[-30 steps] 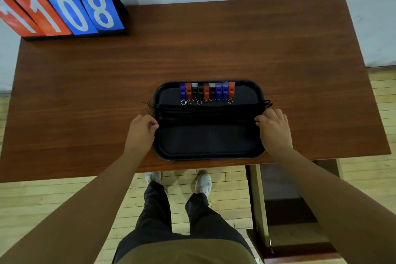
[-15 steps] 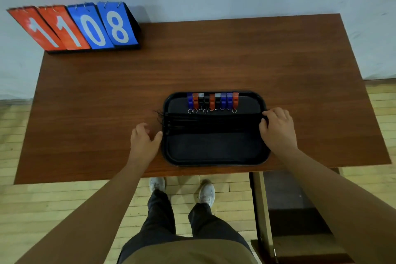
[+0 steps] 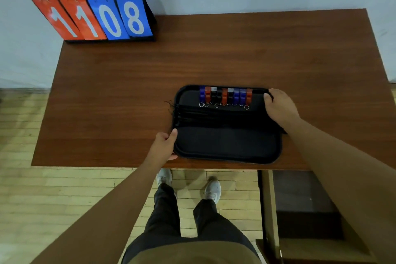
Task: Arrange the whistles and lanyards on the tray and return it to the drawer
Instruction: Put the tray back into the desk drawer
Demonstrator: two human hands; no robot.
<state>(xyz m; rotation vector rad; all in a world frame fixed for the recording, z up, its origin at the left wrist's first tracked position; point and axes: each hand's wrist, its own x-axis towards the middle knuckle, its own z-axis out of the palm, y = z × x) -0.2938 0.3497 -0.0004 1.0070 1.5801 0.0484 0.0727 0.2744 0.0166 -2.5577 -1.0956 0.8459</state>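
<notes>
A black tray (image 3: 227, 146) lies near the front edge of the wooden table. Along its far rim stands a row of several whistles (image 3: 225, 94) in blue, orange, black and grey, each with a small metal ring. Black lanyards (image 3: 192, 113) stretch across the tray's middle, their ends spilling over the left rim. My left hand (image 3: 164, 146) grips the tray's near-left corner, thumb over the rim. My right hand (image 3: 280, 107) grips the far-right corner, fingers curled over the rim.
A flip scoreboard (image 3: 96, 17) reading 1108 stands at the table's (image 3: 150, 75) far left corner against the wall. Under the table at the right is an open dark drawer space (image 3: 304, 203). Wooden floor and my feet show below.
My right hand slid up the right rim to the far-right corner. My left hand moved down to the near-left corner and closed on it. The view shifted left.
</notes>
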